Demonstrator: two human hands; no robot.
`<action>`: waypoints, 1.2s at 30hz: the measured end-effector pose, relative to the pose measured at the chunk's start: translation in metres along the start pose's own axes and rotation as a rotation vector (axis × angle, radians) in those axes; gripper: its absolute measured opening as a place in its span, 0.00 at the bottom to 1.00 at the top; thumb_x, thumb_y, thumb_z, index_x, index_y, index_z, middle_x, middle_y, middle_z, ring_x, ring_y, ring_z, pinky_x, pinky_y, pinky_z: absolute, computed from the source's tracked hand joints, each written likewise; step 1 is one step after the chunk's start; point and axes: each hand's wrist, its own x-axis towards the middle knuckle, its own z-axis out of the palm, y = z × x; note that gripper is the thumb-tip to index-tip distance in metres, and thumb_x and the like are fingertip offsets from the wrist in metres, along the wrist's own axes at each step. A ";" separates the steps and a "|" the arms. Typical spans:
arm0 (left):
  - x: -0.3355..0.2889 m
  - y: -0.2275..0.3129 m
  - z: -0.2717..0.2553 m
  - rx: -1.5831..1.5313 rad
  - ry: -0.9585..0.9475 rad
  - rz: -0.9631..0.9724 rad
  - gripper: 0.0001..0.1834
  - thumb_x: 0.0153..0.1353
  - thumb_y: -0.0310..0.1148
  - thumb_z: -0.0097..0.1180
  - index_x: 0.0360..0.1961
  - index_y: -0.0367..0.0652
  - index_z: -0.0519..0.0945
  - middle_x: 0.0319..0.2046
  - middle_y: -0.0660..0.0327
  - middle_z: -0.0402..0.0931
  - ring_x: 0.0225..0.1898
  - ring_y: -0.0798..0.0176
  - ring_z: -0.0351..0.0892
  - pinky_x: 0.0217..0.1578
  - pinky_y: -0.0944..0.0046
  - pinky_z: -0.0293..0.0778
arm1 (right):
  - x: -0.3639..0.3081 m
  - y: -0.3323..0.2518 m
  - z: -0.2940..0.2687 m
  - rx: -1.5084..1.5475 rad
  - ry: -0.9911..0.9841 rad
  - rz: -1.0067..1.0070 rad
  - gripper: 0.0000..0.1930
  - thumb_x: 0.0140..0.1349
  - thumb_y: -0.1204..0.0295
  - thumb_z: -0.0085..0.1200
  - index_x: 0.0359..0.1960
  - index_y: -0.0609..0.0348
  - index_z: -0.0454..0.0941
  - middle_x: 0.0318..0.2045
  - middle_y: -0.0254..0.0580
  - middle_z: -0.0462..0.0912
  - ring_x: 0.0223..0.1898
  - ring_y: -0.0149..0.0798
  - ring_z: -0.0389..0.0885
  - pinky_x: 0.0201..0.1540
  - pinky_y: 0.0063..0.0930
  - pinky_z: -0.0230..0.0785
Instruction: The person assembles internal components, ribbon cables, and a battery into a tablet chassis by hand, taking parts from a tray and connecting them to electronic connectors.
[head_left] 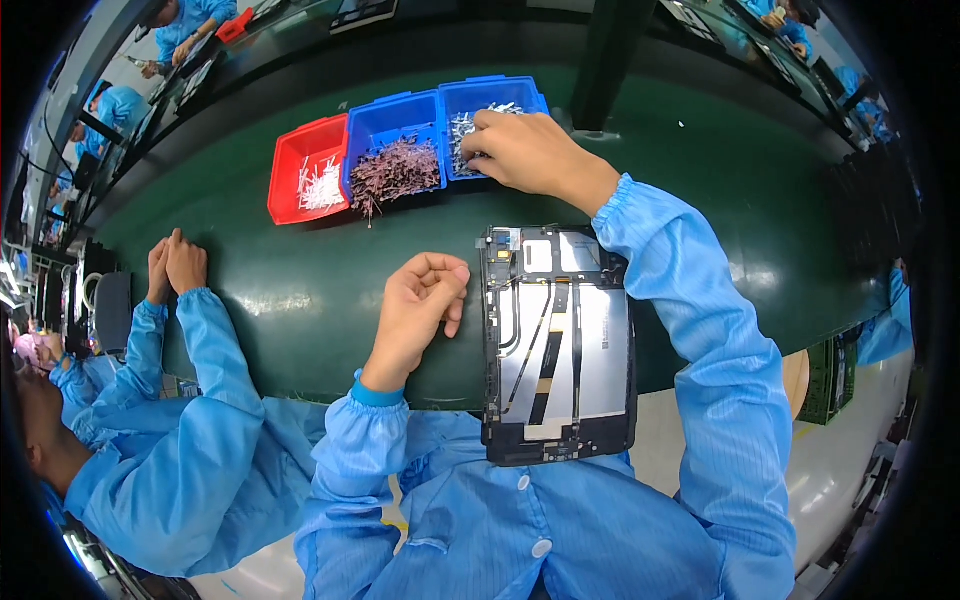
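My right hand [530, 152] reaches into the right blue bin [537, 97], fingers bent down among small silvery-white strips [461, 130]. Its fingertips are partly hidden, so I cannot make out what they grip. Left of the opened tablet [602, 350], my left hand [420, 305] hovers with curled fingers and the thumb pressed to the index finger. Anything in that pinch is too small to see. The tablet lies at the table's near edge, its inside facing up, showing silver plates, dark flat cables and a black frame.
The middle blue bin [395, 112] holds many thin brownish-pink pieces, and the red bin [285, 180] holds white strips. A dark post [597, 80] stands behind the bins on the green table [270, 290]. At left, a co-worker's joined hands [178, 265] rest over the table.
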 end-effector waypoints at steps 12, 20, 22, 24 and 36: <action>-0.006 0.003 -0.002 0.088 0.083 0.143 0.11 0.67 0.31 0.59 0.45 0.35 0.78 0.30 0.65 0.74 0.22 0.77 0.69 0.19 0.76 0.64 | -0.018 -0.015 -0.018 0.624 0.315 0.171 0.07 0.61 0.71 0.60 0.33 0.63 0.81 0.26 0.37 0.81 0.26 0.29 0.77 0.30 0.25 0.69; -0.019 0.043 0.039 0.276 0.038 0.481 0.06 0.63 0.23 0.61 0.41 0.34 0.81 0.36 0.64 0.75 0.32 0.78 0.73 0.27 0.79 0.69 | -0.094 -0.068 -0.045 1.000 0.042 0.167 0.04 0.58 0.76 0.62 0.31 0.64 0.82 0.23 0.28 0.79 0.20 0.15 0.69 0.20 0.15 0.57; -0.019 0.041 0.039 0.363 0.053 0.528 0.06 0.63 0.23 0.61 0.41 0.34 0.81 0.35 0.64 0.75 0.31 0.78 0.73 0.26 0.79 0.69 | -0.100 -0.073 -0.044 0.951 0.080 0.146 0.04 0.59 0.76 0.62 0.31 0.64 0.82 0.23 0.28 0.79 0.19 0.15 0.68 0.19 0.15 0.56; -0.021 0.039 0.042 0.450 0.069 0.578 0.06 0.63 0.23 0.61 0.40 0.33 0.80 0.35 0.64 0.75 0.30 0.78 0.73 0.25 0.78 0.69 | -0.103 -0.076 -0.038 1.018 0.114 0.213 0.02 0.59 0.77 0.62 0.31 0.63 0.82 0.24 0.28 0.79 0.19 0.15 0.68 0.19 0.15 0.54; -0.027 0.060 0.045 -0.354 -0.022 -0.157 0.10 0.68 0.36 0.56 0.35 0.39 0.77 0.19 0.70 0.64 0.15 0.79 0.55 0.12 0.76 0.50 | -0.115 -0.075 -0.022 0.507 0.824 -0.301 0.10 0.54 0.83 0.64 0.39 0.63 0.82 0.33 0.37 0.78 0.23 0.23 0.72 0.22 0.17 0.63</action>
